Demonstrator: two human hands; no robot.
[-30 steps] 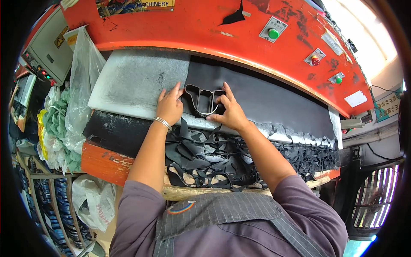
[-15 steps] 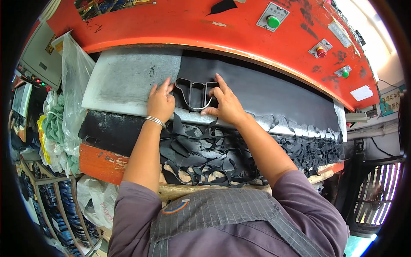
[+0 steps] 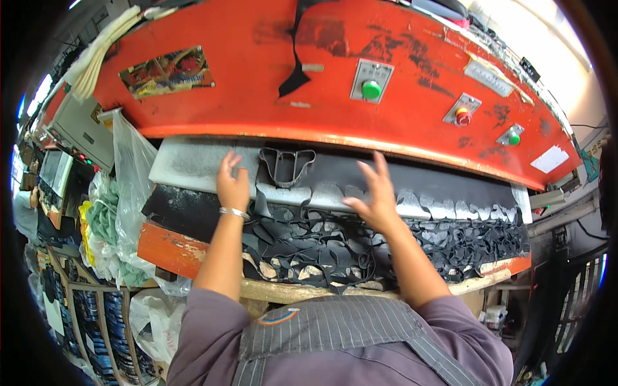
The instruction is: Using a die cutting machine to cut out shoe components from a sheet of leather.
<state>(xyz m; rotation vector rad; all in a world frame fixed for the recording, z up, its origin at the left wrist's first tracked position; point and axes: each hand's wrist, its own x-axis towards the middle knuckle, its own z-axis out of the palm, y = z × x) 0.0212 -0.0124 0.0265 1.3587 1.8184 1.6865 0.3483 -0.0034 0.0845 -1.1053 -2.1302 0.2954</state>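
Cutting die lies untouched between both open hands.

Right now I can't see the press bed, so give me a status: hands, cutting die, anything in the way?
Left hand open, flat beside the cutting die. Right hand open, off it. Die sits on the black sheet under the orange press head. Nothing on top.

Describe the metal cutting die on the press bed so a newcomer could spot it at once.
Under the big orange press head, a black sheet lies across the bed. The cutting die sits at its left end, between the left hand and right hand. It is the only rigid open outline of dark metal strip; the surrounding pieces are limp scraps.
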